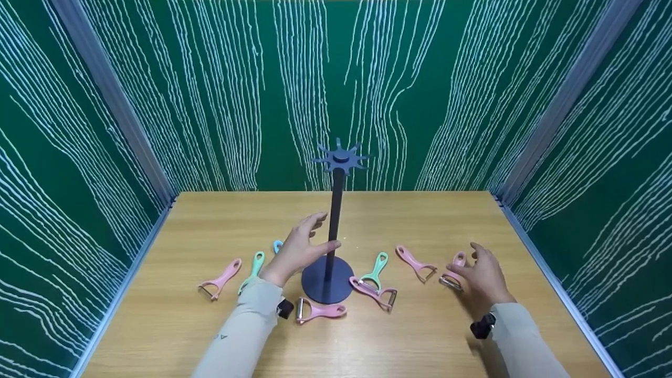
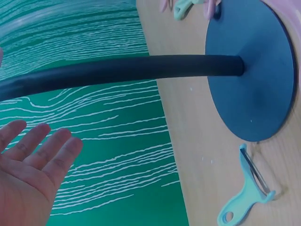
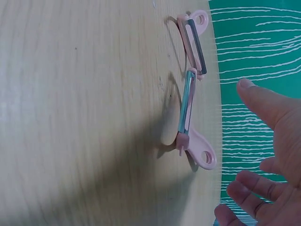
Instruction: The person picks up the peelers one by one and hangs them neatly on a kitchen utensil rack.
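Loosely uncurled, the left grip hovers beside a slim black round pole, the slack-fingered right grip near a pink plastic peeler.

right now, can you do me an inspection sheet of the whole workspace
Surface: wood-grain table
Job's things: dark stand, upright; pink peelers and green peelers lying around it
Clutter: nothing seen beyond the peelers
Grippers: left hand beside the pole, touch unclear; right hand near the rightmost pink peeler, holding nothing
Cables: nothing seen
Surroundings: green panels with white wavy lines, metal posts
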`<action>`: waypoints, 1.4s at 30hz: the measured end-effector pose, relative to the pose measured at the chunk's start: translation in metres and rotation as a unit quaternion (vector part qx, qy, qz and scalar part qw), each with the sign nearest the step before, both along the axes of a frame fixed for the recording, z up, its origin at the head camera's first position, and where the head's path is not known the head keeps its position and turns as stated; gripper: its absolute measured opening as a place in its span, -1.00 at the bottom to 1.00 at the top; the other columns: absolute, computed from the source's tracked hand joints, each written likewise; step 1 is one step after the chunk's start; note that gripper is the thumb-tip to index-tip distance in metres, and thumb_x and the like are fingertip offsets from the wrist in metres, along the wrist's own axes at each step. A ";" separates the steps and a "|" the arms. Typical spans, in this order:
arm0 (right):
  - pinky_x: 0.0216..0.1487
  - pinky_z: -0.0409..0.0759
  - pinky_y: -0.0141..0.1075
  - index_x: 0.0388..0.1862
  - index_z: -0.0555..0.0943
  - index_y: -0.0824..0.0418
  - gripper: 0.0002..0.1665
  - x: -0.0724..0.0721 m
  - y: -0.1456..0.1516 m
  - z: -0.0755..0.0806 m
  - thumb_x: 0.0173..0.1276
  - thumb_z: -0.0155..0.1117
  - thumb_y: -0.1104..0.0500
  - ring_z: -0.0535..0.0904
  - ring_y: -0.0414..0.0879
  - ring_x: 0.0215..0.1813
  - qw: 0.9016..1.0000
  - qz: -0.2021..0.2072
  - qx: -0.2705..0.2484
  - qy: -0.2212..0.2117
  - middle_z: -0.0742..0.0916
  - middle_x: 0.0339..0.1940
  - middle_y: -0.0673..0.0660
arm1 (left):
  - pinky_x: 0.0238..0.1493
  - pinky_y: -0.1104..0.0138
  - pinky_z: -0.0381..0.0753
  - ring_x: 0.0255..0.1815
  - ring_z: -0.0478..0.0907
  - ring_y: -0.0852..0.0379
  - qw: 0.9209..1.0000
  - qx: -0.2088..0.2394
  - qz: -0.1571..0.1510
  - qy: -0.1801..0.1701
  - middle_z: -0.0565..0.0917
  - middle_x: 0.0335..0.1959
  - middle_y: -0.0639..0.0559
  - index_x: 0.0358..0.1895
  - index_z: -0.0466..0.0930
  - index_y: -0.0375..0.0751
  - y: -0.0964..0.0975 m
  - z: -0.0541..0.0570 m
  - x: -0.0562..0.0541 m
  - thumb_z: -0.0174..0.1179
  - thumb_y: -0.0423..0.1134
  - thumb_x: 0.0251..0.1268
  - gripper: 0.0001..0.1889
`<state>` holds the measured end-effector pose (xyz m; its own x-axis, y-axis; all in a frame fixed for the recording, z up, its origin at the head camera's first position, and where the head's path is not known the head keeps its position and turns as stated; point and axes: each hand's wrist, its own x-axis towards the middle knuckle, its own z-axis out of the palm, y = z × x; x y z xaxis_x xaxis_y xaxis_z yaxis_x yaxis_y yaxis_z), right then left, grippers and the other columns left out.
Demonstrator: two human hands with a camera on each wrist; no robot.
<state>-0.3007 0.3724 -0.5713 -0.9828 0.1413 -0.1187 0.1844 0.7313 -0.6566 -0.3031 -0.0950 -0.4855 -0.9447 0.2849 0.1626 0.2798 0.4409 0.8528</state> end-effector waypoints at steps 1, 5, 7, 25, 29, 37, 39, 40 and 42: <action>0.58 0.30 0.44 0.76 -0.05 0.47 0.35 0.000 0.001 -0.001 0.43 0.56 -0.16 0.27 0.61 0.58 1.000 0.002 -0.002 0.001 0.31 0.61 0.67 | 0.61 -0.11 0.44 0.63 0.42 -0.19 1.000 0.008 -0.001 0.001 0.46 0.62 -0.20 0.66 0.33 -0.12 0.001 0.000 0.000 0.50 0.14 0.39 -0.10; 0.57 0.32 0.43 0.75 -0.05 0.50 0.33 -0.002 0.003 -0.003 0.44 0.55 -0.14 0.31 0.60 0.55 1.000 0.003 -0.013 -0.001 0.33 0.57 0.68 | 0.59 -0.08 0.48 0.59 0.48 -0.18 0.999 0.033 -0.004 -0.002 0.52 0.57 -0.20 0.60 0.42 -0.12 0.003 0.002 -0.001 0.50 0.07 0.41 -0.20; 0.57 0.33 0.42 0.75 -0.05 0.50 0.32 -0.003 0.004 -0.005 0.45 0.55 -0.12 0.33 0.58 0.54 1.000 0.001 -0.021 -0.007 0.34 0.56 0.67 | 0.58 -0.07 0.50 0.56 0.51 -0.17 0.999 0.040 -0.006 -0.003 0.57 0.53 -0.16 0.56 0.47 -0.09 0.004 0.002 -0.002 0.49 0.05 0.43 -0.27; 0.68 0.20 0.30 0.75 -0.12 0.52 0.34 -0.019 0.009 -0.021 0.44 0.58 -0.01 0.21 0.56 0.67 0.993 -0.027 -0.086 -0.075 0.21 0.67 0.67 | 0.29 0.08 0.76 0.28 0.73 -0.07 0.996 0.089 -0.017 -0.013 0.76 0.20 -0.07 0.28 0.68 -0.05 0.013 -0.004 -0.005 0.43 -0.16 0.51 -0.63; 0.66 0.27 0.30 0.72 -0.08 0.57 0.32 -0.021 0.010 -0.024 0.44 0.57 -0.02 0.31 0.53 0.60 0.995 -0.025 -0.070 -0.066 0.31 0.61 0.68 | 0.21 0.06 0.80 0.18 0.76 -0.07 0.996 0.087 -0.014 -0.015 0.79 0.11 -0.07 0.17 0.72 -0.08 0.016 -0.004 -0.005 0.41 -0.18 0.53 -0.74; 0.63 0.33 0.28 0.64 0.08 0.68 0.19 -0.022 0.009 -0.026 0.45 0.55 0.00 0.37 0.54 0.56 0.998 -0.027 -0.033 -0.051 0.36 0.57 0.70 | 0.18 0.06 0.80 0.09 0.76 -0.01 0.996 0.083 -0.003 -0.009 0.82 -0.02 -0.03 0.06 0.75 -0.10 0.017 -0.005 -0.004 0.37 -0.19 0.56 -0.84; 0.58 0.44 0.25 0.61 0.15 0.67 0.14 -0.022 0.009 -0.027 0.44 0.55 0.00 0.49 0.47 0.45 0.998 -0.027 -0.033 -0.054 0.43 0.52 0.67 | 0.18 0.05 0.80 0.09 0.76 0.00 0.997 0.082 -0.001 -0.006 0.82 -0.02 -0.02 0.06 0.76 -0.09 0.017 -0.005 -0.005 0.37 -0.19 0.57 -0.85; 0.54 0.49 0.22 0.60 0.19 0.66 0.12 -0.022 0.010 -0.027 0.44 0.56 0.00 0.54 0.42 0.38 0.998 -0.026 -0.035 -0.054 0.48 0.49 0.66 | 0.18 0.05 0.80 0.09 0.76 0.00 0.997 0.081 -0.001 -0.003 0.82 -0.02 -0.02 0.06 0.76 -0.09 0.017 -0.006 -0.005 0.36 -0.19 0.57 -0.85; 0.35 0.67 0.01 0.59 0.22 0.65 0.12 -0.023 0.010 -0.029 0.42 0.58 -0.01 0.63 0.26 0.23 0.996 -0.030 -0.050 -0.063 0.55 0.42 0.61 | 0.19 0.05 0.79 0.09 0.76 0.00 0.997 0.079 0.001 -0.001 0.82 -0.03 -0.01 0.06 0.76 -0.08 0.016 -0.006 -0.005 0.36 -0.19 0.57 -0.86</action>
<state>-0.3238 0.3819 -0.5999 -0.9493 0.1801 -0.2578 0.3117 0.6490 -0.6940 -0.3083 -0.0786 -0.4914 -0.9452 0.2547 0.2040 0.2780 0.3008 0.9123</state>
